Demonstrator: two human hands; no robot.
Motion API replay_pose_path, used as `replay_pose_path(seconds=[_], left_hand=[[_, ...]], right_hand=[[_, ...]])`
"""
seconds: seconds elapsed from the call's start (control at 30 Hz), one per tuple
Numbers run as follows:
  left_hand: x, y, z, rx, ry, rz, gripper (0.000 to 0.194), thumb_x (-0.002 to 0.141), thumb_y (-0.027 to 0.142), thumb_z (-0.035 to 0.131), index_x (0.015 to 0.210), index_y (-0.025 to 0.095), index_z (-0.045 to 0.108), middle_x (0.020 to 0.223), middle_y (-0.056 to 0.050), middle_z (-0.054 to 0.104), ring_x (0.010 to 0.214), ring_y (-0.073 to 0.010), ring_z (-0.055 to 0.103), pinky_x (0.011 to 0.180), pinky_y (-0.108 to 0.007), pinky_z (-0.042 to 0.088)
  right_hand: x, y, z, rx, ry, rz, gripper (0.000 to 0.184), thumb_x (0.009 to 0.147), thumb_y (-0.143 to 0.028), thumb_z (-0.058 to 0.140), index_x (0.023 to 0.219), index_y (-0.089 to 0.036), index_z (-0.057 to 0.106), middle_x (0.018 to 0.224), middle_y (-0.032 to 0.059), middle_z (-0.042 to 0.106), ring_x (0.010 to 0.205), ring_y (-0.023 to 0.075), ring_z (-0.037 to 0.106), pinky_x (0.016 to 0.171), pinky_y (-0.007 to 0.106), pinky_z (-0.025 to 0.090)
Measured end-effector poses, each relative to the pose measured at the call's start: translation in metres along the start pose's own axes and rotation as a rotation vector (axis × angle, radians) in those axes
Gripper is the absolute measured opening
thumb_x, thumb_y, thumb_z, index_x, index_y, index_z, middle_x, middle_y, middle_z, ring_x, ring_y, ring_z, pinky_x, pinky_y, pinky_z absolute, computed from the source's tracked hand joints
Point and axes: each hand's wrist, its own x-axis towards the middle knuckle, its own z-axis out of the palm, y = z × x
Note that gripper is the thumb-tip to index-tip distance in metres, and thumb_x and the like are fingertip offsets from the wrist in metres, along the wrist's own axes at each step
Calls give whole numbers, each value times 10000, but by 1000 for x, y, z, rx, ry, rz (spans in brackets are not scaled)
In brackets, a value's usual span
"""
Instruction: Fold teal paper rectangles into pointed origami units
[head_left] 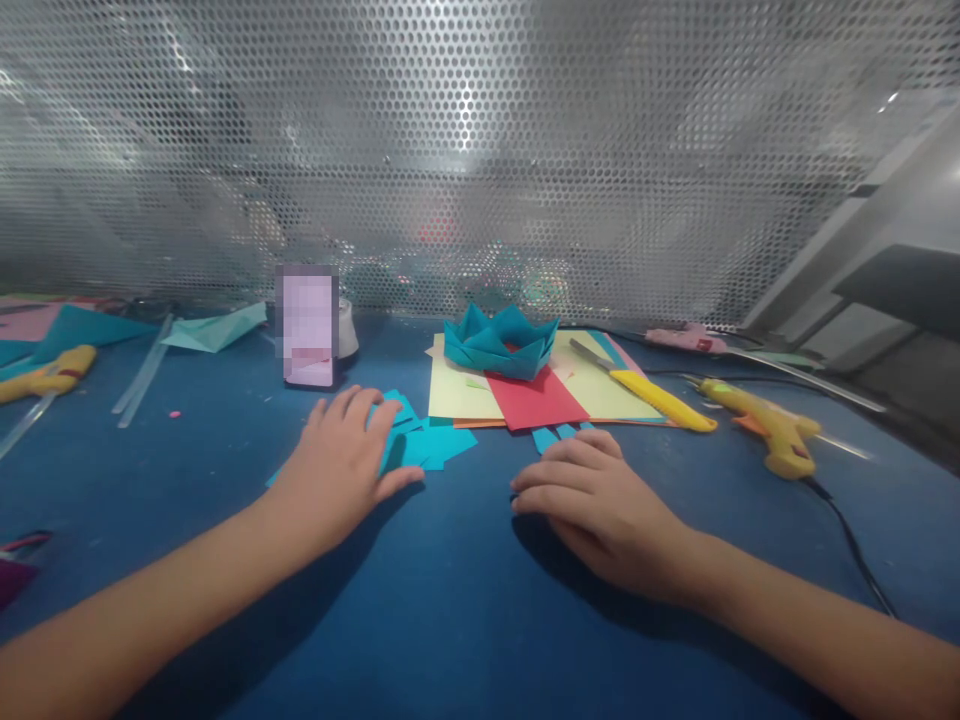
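Left end of table: yellow glue gun, clear sticks, pale green folded paper, then phone standing upright.

Left hand: palm down, fingers spread, over the cut blue pieces. No grip visible; can't tell if fingertips press on them. Pieces should be light, thin, easy to crease or scatter. Slide one to a free edge, then pinch that edge.

Centre back: folded blue paper form, zigzag rim up, sitting on the red sheet and pale yellow sheet. Likely near weightless; folds stiffen it, but the points will crush. Take it low on the side walls, light pinch, not by the tips.

Right hand: fingers together, loosely curled, nothing seen in it, palm side hidden. Just in front of it, narrow blue tabs, flimsy; can't tell if touching.

Further right: yellow-handled knife partly on the pale yellow sheet, second glue gun beyond, cord attached.

Counts: 2 yellow glue guns, 2 loose clear sticks, 1 pale green fold, 1 phone, 1 folded blue form, 1 red sheet, about 3 tabs showing, 1 knife. Cut blue pieces: several, overlapped, exact number unclear.
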Motion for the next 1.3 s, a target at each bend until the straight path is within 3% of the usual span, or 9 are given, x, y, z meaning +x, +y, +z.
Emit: replay_pose_path(seconds=[0.17, 0.27, 0.43, 0.7, 0.8, 0.87, 1.0, 1.1, 1.3], left_hand=[[0, -16, -5, 53, -112, -68, 790, 811, 590, 575, 1379, 91, 347, 1397, -252, 415, 1200, -411, 484, 926, -535, 418], [-1, -35, -13, -24, -290, -120, 900, 749, 573, 636, 1407, 64, 293, 1314, -261, 506, 1078, -412, 581, 787, -467, 502], [-1, -52, -19, 16, -403, -149, 504, 773, 480, 606, 1126, 124, 560, 1032, -199, 669, 876, -373, 655, 640, -403, 497], [-1, -44, -20, 51, -373, -52, 99, 780, 242, 542, 798, 162, 598, 774, -93, 652, 664, -236, 621, 551, -295, 412], [0, -33, -25, 104, -337, -59, 144, 818, 217, 476, 714, 171, 565, 719, -89, 622, 609, -229, 594, 516, -301, 379], [-1, -19, -28, 149, -227, -41, 175, 859, 214, 438, 753, 162, 567, 739, -84, 610, 616, -227, 592, 514, -305, 378], [-10, 18, -23, -65, -6, 215, 197, 902, 166, 409, 812, 174, 584, 797, -50, 630, 702, -204, 615, 561, -277, 430], [-19, 38, -13, -214, 59, 385, 235, 931, 147, 366, 826, 164, 575, 840, -59, 645, 707, -187, 611, 580, -266, 461], [-27, 47, 1, -403, 23, 442, 223, 959, 156, 366, 871, 161, 571, 873, -73, 654, 728, -196, 618, 637, -300, 517]], right_hand=[[-3, 7, 5, 16, 23, -1, 268, 917, -102, 403, 966, -236, 629, 990, 0, 709, 873, 175, 541, 838, 372, 264], [-4, 9, 8, 15, 23, -20, 278, 922, -106, 387, 959, -235, 632, 962, 7, 713, 868, 173, 544, 855, 374, 260], [-4, 10, 10, 31, 14, -35, 278, 922, -97, 379, 956, -225, 624, 947, 4, 709, 853, 171, 538, 862, 376, 260], [-1, 8, 10, 31, -7, -35, 280, 918, -93, 378, 950, -223, 625, 938, 11, 708, 847, 169, 544, 878, 387, 252], [-1, 8, 10, 34, 2, -38, 281, 915, -95, 380, 945, -228, 626, 931, 11, 711, 842, 166, 552, 882, 386, 254], [-1, 8, 10, 32, 19, -44, 288, 915, -94, 377, 969, -230, 625, 921, 12, 713, 832, 165, 556, 870, 380, 266], [-2, 9, 9, 33, 78, 36, 254, 932, -151, 452, 1147, -232, 559, 866, 14, 693, 785, 155, 563, 829, 355, 304], [-1, 7, 9, 74, 97, 89, 317, 911, -271, 565, 1219, -230, 503, 908, 25, 678, 809, 162, 573, 816, 342, 325], [2, -9, 11, 165, 7, -19, 224, 877, -385, 611, 1044, -236, 624, 958, 40, 667, 811, 164, 579, 741, 306, 384]])
